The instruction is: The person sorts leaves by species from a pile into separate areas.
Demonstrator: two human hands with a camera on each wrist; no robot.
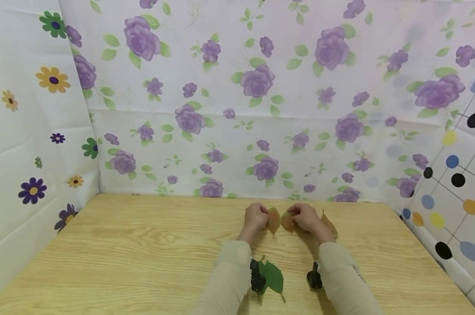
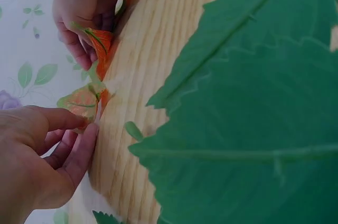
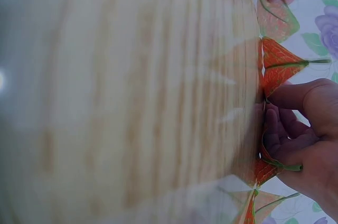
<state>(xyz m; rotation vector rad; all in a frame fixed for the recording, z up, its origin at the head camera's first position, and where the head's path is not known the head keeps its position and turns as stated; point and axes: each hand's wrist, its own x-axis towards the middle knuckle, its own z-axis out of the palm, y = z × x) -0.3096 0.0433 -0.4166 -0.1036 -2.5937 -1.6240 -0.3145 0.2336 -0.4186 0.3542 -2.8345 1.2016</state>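
Note:
Side by side near the table's back edge are two orange-brown leaves. My left hand (image 1: 256,217) pinches the left edge of one leaf (image 1: 274,221) between thumb and fingertips, as the left wrist view shows at the leaf (image 2: 80,102). The right hand (image 1: 306,217) holds the other leaf (image 1: 287,222) by its right edge; in the right wrist view, thumb and finger meet at the base of this orange leaf (image 3: 282,65). A third orange-brown leaf (image 1: 329,225) lies right of the right hand, partly behind the wrist.
Green toothed leaves (image 1: 272,276) lie on the wooden table (image 1: 142,253) beneath the left forearm, partly covered by the black wrist camera (image 1: 257,276). A flowered cloth (image 1: 237,144) hangs behind the table, with patterned cloths at both sides.

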